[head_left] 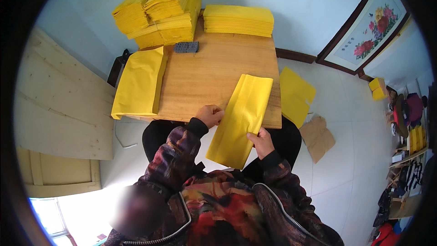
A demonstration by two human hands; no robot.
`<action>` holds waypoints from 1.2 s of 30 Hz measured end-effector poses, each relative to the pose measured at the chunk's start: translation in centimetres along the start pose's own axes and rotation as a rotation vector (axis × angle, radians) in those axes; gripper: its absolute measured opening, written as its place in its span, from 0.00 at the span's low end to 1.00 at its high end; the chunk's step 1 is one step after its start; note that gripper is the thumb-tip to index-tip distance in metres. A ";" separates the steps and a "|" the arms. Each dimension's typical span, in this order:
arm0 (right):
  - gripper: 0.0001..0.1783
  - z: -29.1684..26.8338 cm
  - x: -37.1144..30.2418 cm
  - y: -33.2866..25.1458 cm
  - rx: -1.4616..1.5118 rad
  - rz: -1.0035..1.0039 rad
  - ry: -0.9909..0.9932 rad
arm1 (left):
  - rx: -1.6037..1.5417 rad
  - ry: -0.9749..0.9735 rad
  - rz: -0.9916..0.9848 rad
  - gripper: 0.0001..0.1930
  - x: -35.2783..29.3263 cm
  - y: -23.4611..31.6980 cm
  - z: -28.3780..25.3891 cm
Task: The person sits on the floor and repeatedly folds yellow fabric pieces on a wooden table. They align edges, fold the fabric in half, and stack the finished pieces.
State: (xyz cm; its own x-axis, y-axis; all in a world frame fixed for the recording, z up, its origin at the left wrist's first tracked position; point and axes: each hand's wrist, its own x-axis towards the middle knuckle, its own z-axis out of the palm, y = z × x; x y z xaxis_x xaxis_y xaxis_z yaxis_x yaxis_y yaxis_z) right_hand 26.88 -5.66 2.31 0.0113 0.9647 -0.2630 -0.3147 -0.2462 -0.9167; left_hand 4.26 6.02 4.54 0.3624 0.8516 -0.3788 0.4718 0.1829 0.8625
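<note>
My hands hold long yellow paper bag (241,120) at table edge. Flat yellow bags (139,82) lie left. Yellow bag stacks (238,19) sit at back.

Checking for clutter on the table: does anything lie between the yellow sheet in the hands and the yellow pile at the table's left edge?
Nothing visible: bare wooden table separates the yellow sheet from the yellow pile.
</note>
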 end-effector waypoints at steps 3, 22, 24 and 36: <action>0.13 0.1 -0.3 -2.1 -0.153 -0.084 -0.072 | -0.313 -0.040 -0.055 0.22 -0.5 -0.3 0.2; 0.16 -0.2 -0.7 -9.2 -0.396 -0.056 -0.299 | -1.128 -0.283 0.174 0.25 -2.5 0.7 1.2; 0.17 -0.1 -0.1 -8.0 -0.348 -0.055 -0.292 | -1.120 -0.224 0.068 0.23 -2.5 0.7 0.7; 0.17 2.1 4.3 -9.4 -0.315 -0.053 -0.300 | -0.612 0.037 0.293 0.19 -2.9 5.5 -1.2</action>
State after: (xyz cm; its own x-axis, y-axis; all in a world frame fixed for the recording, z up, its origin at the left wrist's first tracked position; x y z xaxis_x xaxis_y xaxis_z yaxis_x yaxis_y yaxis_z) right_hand 27.88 0.95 10.41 -0.2711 0.9498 -0.1565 -0.0155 -0.1669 -0.9859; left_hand 4.90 5.16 10.78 0.3732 0.9226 -0.0977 -0.1858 0.1775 0.9664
